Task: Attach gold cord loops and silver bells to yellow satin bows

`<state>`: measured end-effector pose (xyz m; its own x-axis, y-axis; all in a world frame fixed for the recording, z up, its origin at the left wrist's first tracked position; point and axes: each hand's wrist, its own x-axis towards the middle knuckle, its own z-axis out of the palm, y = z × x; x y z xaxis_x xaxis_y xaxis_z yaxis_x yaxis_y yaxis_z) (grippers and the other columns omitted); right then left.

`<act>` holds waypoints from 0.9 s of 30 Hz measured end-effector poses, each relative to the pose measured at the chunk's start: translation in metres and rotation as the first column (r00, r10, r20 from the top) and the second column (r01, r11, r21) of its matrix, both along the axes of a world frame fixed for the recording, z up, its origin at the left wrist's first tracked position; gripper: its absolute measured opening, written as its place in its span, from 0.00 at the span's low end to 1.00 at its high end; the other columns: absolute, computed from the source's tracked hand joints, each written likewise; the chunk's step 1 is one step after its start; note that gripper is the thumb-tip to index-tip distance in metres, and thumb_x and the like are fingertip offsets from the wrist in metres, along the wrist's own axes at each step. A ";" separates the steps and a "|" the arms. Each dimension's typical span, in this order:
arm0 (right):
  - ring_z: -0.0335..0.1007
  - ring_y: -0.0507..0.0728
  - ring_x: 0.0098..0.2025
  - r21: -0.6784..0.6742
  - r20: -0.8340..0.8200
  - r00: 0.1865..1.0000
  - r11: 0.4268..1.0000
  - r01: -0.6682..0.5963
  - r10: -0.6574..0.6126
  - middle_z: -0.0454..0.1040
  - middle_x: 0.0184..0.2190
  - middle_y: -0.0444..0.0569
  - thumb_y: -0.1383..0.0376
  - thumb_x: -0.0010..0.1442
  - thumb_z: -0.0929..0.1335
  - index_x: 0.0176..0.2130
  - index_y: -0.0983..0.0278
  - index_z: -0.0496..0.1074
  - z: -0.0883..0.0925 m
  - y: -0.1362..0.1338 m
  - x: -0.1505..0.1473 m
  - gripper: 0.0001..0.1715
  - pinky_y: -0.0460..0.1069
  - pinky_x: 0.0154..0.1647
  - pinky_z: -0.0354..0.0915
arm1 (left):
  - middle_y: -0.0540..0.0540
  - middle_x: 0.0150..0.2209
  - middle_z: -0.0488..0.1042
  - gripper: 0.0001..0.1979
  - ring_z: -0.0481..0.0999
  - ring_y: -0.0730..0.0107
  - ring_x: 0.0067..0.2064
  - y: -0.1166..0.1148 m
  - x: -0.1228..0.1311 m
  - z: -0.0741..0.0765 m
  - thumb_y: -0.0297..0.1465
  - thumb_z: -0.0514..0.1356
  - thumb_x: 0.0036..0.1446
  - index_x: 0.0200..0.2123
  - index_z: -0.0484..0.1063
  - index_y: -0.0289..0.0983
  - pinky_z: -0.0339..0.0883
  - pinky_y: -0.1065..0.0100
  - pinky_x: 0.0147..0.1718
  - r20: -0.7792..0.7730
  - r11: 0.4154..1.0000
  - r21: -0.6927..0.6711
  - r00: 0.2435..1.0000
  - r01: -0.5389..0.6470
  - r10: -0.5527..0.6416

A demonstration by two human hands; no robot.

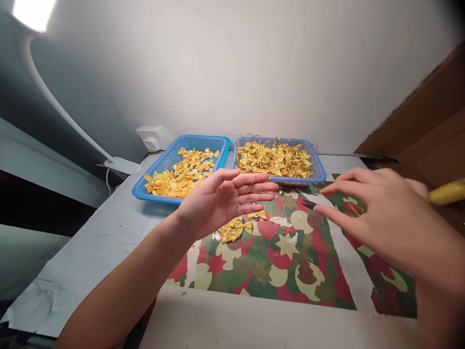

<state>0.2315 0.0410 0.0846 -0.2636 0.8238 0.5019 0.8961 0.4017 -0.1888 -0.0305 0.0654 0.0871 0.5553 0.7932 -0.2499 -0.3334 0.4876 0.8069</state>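
On my feed the bare left hand [227, 196] covers the near right corner of the blue plastic mesh basket [203, 142]. Blur softens the bare right hand [381, 203], which hides most of a dark, pointed tool [308, 205]. I lose the white gooseneck lamp [33, 14] beyond the top edge.

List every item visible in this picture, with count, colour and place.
wall: one, whitish, behind
desk lamp: one, white, far left
block-shaped device: one, white, against wall
left basket: one, blue, back left
teal rim: one, teal, at left basket's right edge
right basket: one, violet-blue, back centre
bows: many, yellow, in both baskets; several loose bows on patterned covering
cords: many, gold, right basket
bells: several, silver, on patterned covering
patterned covering: red, green, cream, on table
table: one, white
dark tip: one, by right thumb
handle-like object: one, yellow, far right
cardboard: brown, right
left hand: one, palm showing, centre
right hand: one, right
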 end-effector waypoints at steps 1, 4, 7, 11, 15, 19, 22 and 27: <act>0.66 0.64 0.37 0.015 -0.058 0.998 1.000 0.019 -0.018 0.77 0.33 0.50 0.45 0.59 0.69 0.30 0.57 0.77 0.000 -0.004 -0.005 0.20 0.58 0.41 0.52 | 0.36 0.55 0.77 0.24 0.73 0.50 0.58 0.000 0.000 0.000 0.40 0.51 0.62 0.51 0.75 0.31 0.63 0.55 0.57 0.002 1.000 -0.001 1.000 0.004 -0.004; 0.69 0.58 0.36 -0.112 -0.186 0.950 0.956 -0.273 0.250 0.77 0.32 0.44 0.59 0.59 0.72 0.36 0.56 0.78 -0.012 -0.015 -0.041 0.05 0.55 0.41 0.53 | 0.35 0.53 0.78 0.25 0.73 0.50 0.58 0.000 0.002 -0.001 0.40 0.51 0.62 0.51 0.75 0.30 0.63 0.56 0.57 0.019 1.000 -0.010 1.000 0.012 -0.012; 0.69 0.57 0.35 -0.107 -0.216 0.929 0.939 -0.327 0.299 0.78 0.29 0.44 0.63 0.60 0.72 0.34 0.61 0.76 -0.036 -0.020 -0.078 0.04 0.55 0.41 0.49 | 0.35 0.51 0.80 0.24 0.75 0.52 0.56 -0.001 0.002 -0.001 0.40 0.52 0.62 0.51 0.75 0.29 0.64 0.58 0.57 0.036 1.000 -0.030 0.999 0.001 0.000; 0.69 0.55 0.32 -0.102 -0.317 0.916 0.952 -0.290 0.245 0.78 0.24 0.42 0.63 0.63 0.69 0.29 0.62 0.75 -0.058 -0.017 -0.096 0.11 0.55 0.42 0.46 | 0.35 0.52 0.79 0.24 0.74 0.53 0.57 -0.003 0.002 -0.002 0.39 0.51 0.62 0.51 0.75 0.29 0.63 0.59 0.58 0.040 1.000 -0.024 0.999 0.001 0.000; 0.72 0.54 0.32 -0.167 -0.414 0.871 0.918 -0.359 0.265 0.79 0.23 0.41 0.64 0.63 0.69 0.30 0.62 0.76 -0.063 -0.015 -0.096 0.10 0.54 0.42 0.46 | 0.36 0.53 0.79 0.24 0.74 0.54 0.57 -0.003 0.004 -0.005 0.40 0.51 0.62 0.51 0.75 0.30 0.64 0.58 0.57 0.055 1.000 -0.007 0.998 0.023 -0.022; 0.70 0.52 0.28 -0.127 -0.444 0.833 0.897 -0.424 0.331 0.79 0.24 0.41 0.66 0.66 0.65 0.29 0.62 0.76 -0.063 -0.015 -0.094 0.15 0.53 0.40 0.46 | 0.38 0.52 0.79 0.22 0.75 0.54 0.55 -0.004 0.005 -0.010 0.39 0.52 0.62 0.49 0.77 0.32 0.64 0.59 0.56 0.057 0.999 0.034 0.998 0.028 -0.030; 0.65 0.51 0.25 -0.158 -0.406 0.848 0.888 -0.432 0.340 0.76 0.21 0.41 0.67 0.67 0.65 0.27 0.63 0.75 -0.063 -0.015 -0.091 0.17 0.53 0.38 0.46 | 0.38 0.52 0.79 0.21 0.74 0.52 0.56 -0.010 0.002 -0.017 0.39 0.54 0.61 0.49 0.77 0.33 0.64 0.57 0.56 0.026 0.997 0.080 1.000 0.008 -0.010; 0.64 0.52 0.26 -0.227 -0.382 0.846 0.850 -0.475 0.371 0.77 0.23 0.42 0.66 0.67 0.64 0.27 0.62 0.73 -0.061 -0.016 -0.084 0.17 0.53 0.39 0.48 | 0.40 0.55 0.77 0.20 0.71 0.51 0.60 -0.024 -0.022 -0.032 0.41 0.56 0.62 0.51 0.77 0.38 0.62 0.56 0.58 -0.130 0.988 0.154 0.991 -0.017 0.037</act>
<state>0.1471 0.0251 0.0232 -0.4934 0.7904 0.3631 0.5223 0.6030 -0.6030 -0.0524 0.0413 0.0554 0.5032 0.8420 -0.1944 -0.2307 0.3477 0.9088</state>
